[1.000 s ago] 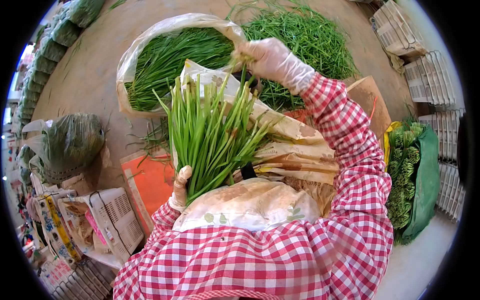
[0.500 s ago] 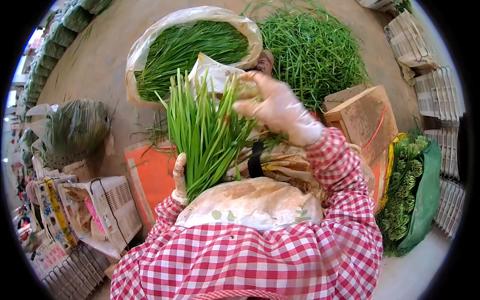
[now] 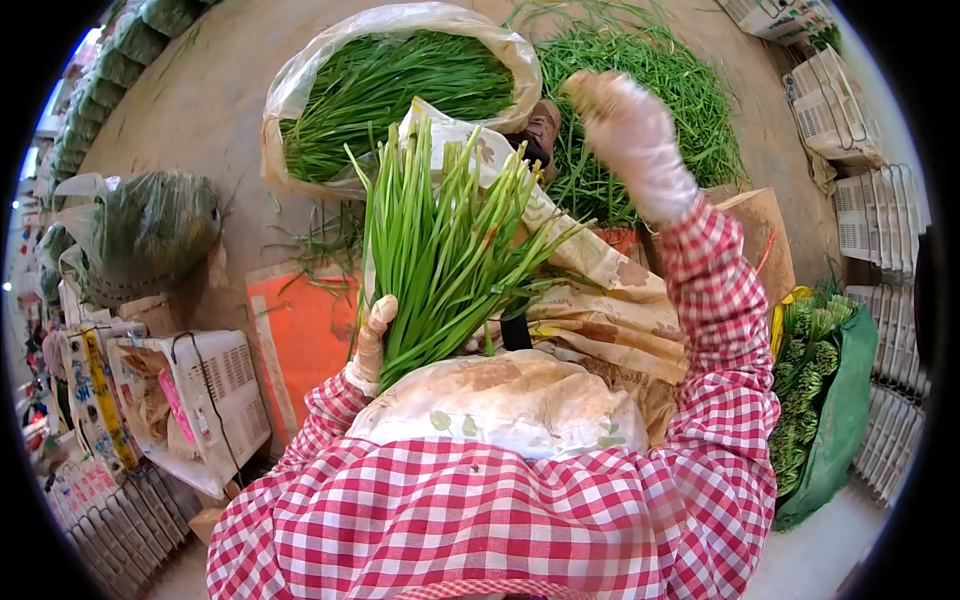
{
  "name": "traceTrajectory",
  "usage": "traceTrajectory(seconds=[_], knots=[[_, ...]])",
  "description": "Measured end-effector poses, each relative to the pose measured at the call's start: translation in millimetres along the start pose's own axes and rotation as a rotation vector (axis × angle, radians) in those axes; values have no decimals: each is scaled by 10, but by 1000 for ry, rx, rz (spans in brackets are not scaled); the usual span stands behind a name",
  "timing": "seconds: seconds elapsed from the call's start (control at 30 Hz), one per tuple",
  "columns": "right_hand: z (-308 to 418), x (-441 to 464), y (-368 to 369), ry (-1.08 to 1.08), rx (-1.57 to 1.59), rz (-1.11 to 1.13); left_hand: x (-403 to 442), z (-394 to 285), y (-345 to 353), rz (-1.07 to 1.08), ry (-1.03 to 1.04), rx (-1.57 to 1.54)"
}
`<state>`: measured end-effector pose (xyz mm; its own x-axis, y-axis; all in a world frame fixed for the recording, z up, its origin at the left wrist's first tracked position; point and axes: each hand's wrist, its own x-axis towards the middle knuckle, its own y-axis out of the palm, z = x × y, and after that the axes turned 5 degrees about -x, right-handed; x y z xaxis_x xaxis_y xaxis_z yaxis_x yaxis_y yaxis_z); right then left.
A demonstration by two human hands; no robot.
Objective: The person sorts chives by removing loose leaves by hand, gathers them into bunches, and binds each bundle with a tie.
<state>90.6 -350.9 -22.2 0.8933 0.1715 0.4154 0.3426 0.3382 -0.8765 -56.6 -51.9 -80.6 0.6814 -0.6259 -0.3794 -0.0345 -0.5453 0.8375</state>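
Observation:
My left hand [image 3: 371,345], in a pale glove, is closed round the lower side of a large bunch of garlic chives [image 3: 440,245]. The thumb shows on the left of the bunch, the other fingers are hidden behind it. The stalks fan upward above my lap, uneven at the top. My right hand [image 3: 632,145], gloved too, is raised up and to the right, apart from the bunch, over a loose heap of green leaves [image 3: 690,110]. Its fingers are curled together and blurred; whatever they hold cannot be made out.
A clear plastic bag [image 3: 275,140] full of long chives stands ahead. A wooden box [image 3: 770,235] and bundled greens in green cloth [image 3: 840,400] are at right. White crates [image 3: 230,370] and a filled bag [image 3: 160,235] stand left, beside an orange mat [image 3: 305,330].
My right hand has moved from beside the tips of the bunch up and to the right, its fingers curling in. The bunch in my left hand has shifted slightly right and spread.

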Motion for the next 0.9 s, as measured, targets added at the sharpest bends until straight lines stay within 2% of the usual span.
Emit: traceTrajectory(seconds=[0.03, 0.1, 0.13, 0.2, 0.27, 0.3, 0.43, 0.5, 0.57, 0.63, 0.7, 0.77, 0.83, 0.87, 0.9], knots=[[-76, 114, -85, 131, -380, 97, -6, -1, 12, -2, 3, -4], [2, 188, -168, 21, -485, -164, -9, -25, 13, 20, -2, -22], [83, 122, -231, 154, -280, 46, -2, -36, -1, 20, 5, -24], [391, -63, -323, -25, 117, 94, 4, -30, -36, -89, 36, 57], [629, -260, -286, -203, 360, 240, 17, -47, 4, -84, 44, -4], [746, -332, -264, -158, 551, 359, 21, -57, 19, -76, 50, -59], [748, -458, -140, -294, 452, 387, 47, 39, -282, 2, 71, 32], [775, -477, -149, -337, 404, 400, 54, 51, -358, -32, 127, 47], [785, -517, -166, -298, 638, 351, 61, 21, -393, -24, 156, 56], [762, -440, -241, -323, 644, 358, 26, -132, 121, -18, -1, 35], [551, -289, -313, -274, 676, 195, 100, -80, -194, 82, 20, -22], [303, -111, -480, 107, 515, -14, 29, -98, -31, 15, -10, 55], [-14, 152, -704, 445, 203, -65, -15, -120, 42, 0, 23, 95], [-214, 226, -666, 465, 191, -68, -18, -109, 55, -13, 53, 133], [-434, 269, -612, 362, -43, -190, -5, -90, 40, -3, 36, 115]])
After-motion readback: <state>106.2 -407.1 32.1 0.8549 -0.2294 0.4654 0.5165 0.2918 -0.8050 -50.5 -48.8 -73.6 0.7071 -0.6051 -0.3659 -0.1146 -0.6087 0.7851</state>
